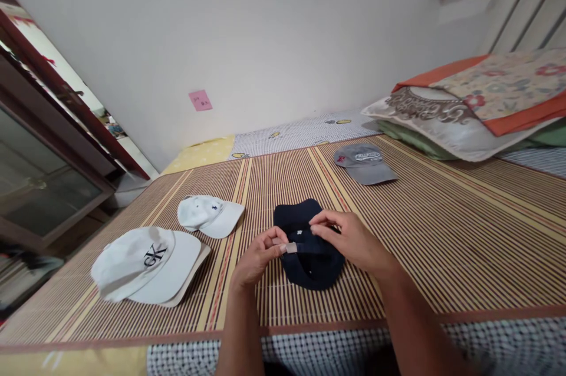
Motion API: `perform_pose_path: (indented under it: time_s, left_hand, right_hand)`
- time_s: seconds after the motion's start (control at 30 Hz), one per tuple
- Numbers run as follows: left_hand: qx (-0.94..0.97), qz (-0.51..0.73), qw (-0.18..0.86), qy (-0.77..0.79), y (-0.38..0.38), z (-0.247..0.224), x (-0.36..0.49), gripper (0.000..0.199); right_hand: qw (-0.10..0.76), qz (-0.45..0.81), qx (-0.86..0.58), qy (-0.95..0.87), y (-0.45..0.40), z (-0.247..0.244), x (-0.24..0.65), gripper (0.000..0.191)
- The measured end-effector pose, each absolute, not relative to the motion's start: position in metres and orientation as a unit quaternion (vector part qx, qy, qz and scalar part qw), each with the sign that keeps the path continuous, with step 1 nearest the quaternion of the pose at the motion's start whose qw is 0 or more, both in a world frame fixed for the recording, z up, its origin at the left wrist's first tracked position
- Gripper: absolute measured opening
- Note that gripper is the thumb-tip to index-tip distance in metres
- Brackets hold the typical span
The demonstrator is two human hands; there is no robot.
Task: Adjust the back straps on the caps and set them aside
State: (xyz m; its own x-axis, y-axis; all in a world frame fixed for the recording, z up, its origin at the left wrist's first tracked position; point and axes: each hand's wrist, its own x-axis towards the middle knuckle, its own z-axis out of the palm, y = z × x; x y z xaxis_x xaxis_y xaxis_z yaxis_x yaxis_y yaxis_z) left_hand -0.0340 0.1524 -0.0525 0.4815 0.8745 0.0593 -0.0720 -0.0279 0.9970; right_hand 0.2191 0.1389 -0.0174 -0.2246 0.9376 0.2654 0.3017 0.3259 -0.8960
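The dark blue cap lies on the mat in front of the person, its hollow side up and its brim pointing away, with a small white label showing inside. It looks like cloth, so it should be light, soft in the crown and hard to damage; the brim is probably stiffer and gives the firmest hold. The narrow strap looks limp, best pinched close to its pale clasp. The left hand has its thumb and fingers closed on the strap at that clasp. The right hand is over the other side of the cap, thumb and forefinger nearly meeting; whether they grip anything I cannot tell. The striped mat seems smooth, so a light cap may slide on it. To the left are a small white cap and a large white cap with another brim under its own; a grey cap sits farther back, near the pillow. Beyond the checked sheet rises a pale wall bearing a pink note.
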Motion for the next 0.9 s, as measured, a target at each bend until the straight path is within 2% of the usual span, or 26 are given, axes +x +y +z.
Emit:
perform_pose_path:
  time_s: [0.03, 0.17, 0.23, 0.57, 0.9]
  left_hand:
    - [0.604, 0.387, 0.614, 0.33, 0.152, -0.052, -0.033, 0.03]
    - [0.597, 0.39, 0.625, 0.317, 0.151, -0.05, -0.029, 0.031]
    - [0.593, 0.391, 0.631, 0.311, 0.151, -0.05, -0.028, 0.031]
    - [0.604, 0.374, 0.632, 0.309, 0.153, -0.051, -0.03, 0.028]
    - [0.611, 0.368, 0.616, 0.334, 0.152, -0.052, -0.034, 0.029]
  right_hand:
    - [0.409, 0.381, -0.443, -0.701, 0.135, -0.013, 0.216, 0.012]
    - [0.348, 0.396, -0.419, -0.739, 0.125, -0.004, 0.202, 0.032]
    - [0.336, 0.384, -0.407, -0.758, 0.124, -0.003, 0.196, 0.033]
    - [0.324, 0.321, -0.436, -0.776, 0.127, -0.006, 0.192, 0.008]
    - [0.323, 0.299, -0.443, -0.781, 0.126, -0.007, 0.191, 0.007]
